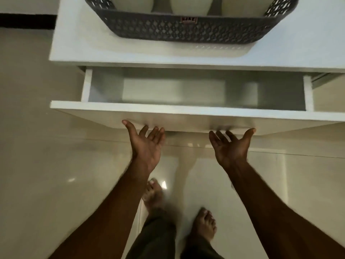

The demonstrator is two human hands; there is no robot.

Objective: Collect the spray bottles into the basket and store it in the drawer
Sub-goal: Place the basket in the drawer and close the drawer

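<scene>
Bare feet (204,224) on glossy floor tiles (56,165), dark trousers just above the bottom edge. Both forearms reach up and forward. Left hand (147,144) is palm-up, fingers spread, grasping nothing, thumb tip at the lower edge of the drawer front. Right hand (231,146) mirrors it, loose and bare, fingertips right at that same edge. Whether they actually touch it, motion blur won't say. Drawer (186,113) stands pulled out, white, its inside bare and shadowed. Above it, on the white tabletop (78,43), sits the grey lattice basket (186,27), carrying three pale spray bottles (192,4), their tops cut off by the frame.
</scene>
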